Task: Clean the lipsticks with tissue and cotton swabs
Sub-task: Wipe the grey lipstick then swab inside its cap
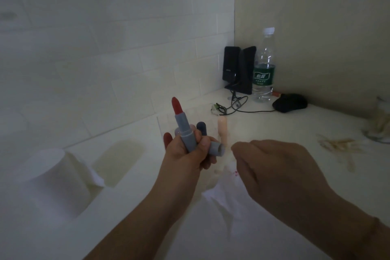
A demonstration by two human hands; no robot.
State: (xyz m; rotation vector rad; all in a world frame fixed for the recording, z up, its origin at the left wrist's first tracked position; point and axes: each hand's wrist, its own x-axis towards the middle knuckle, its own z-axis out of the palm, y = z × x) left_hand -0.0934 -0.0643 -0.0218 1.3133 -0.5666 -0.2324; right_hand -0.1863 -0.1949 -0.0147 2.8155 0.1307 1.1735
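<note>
The left hand (187, 152) grips a grey lipstick (183, 126) upright, its red tip raised well above the knuckles, most likely so the coloured part touches nothing and faces the person for wiping. The same hand also holds the grey cap (217, 148) tucked sideways between its lower fingers, open end turned toward the right hand; keeping it there frees the other hand for cleaning and saves setting the cap down.

The right hand (272, 164) hovers just right of the lipstick with its fingers curled in toward the thumb, as if pinching something thin. Whether it actually holds a swab or a bit of tissue cannot be made out in the dim light.

Below and right of the lipstick, a crumpled tissue (223, 188) with pink smears lies on the worktop (263, 124), under the right hand. A roll of tissue (50, 177) stands well to the left of the lipstick, within easy reach. Cotton swabs (335, 143) lie scattered far to the right. Just behind the lipstick, another dark cap (201, 127) and a pale stick (222, 129) stand on the worktop, probably waiting their turn.
</note>
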